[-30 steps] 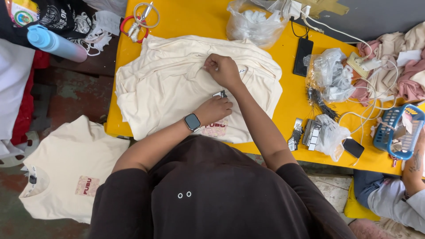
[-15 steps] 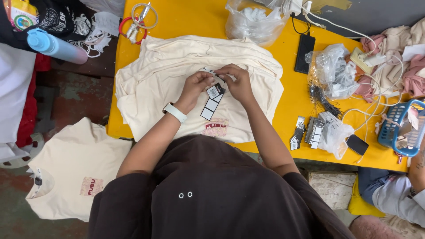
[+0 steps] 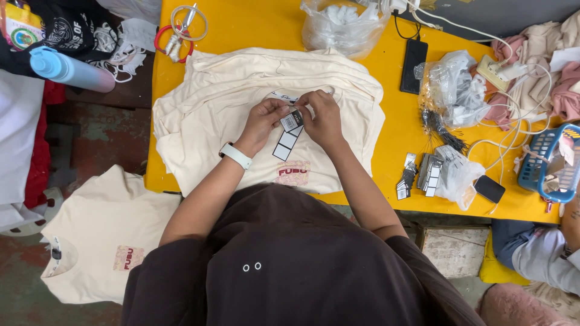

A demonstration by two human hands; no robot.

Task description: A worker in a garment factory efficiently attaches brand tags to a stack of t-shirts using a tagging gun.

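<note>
The left hand and the right hand meet over a stack of cream shirts that lies on the yellow desk, toward its left half and reaching to the near edge. Both hands pinch a string of small hang tags: the fingers of each hand are closed on the top tag, and the other tags hang below it in a line across the shirt front. The tags sit just above the red printed patch on the top shirt. A white wristwatch is on the left wrist.

At the far left corner of the desk lie red-handled scissors with a loop of white cord. A clear bag of white pieces rests at the far edge, near the middle. A black phone lies to the right of the stack. Near the right part of the near edge are more bundles of tags beside a clear plastic bag. A blue basket stands at the right edge. On the floor to the left of the desk lies another cream shirt, and a blue bottle lies off the far left corner.
</note>
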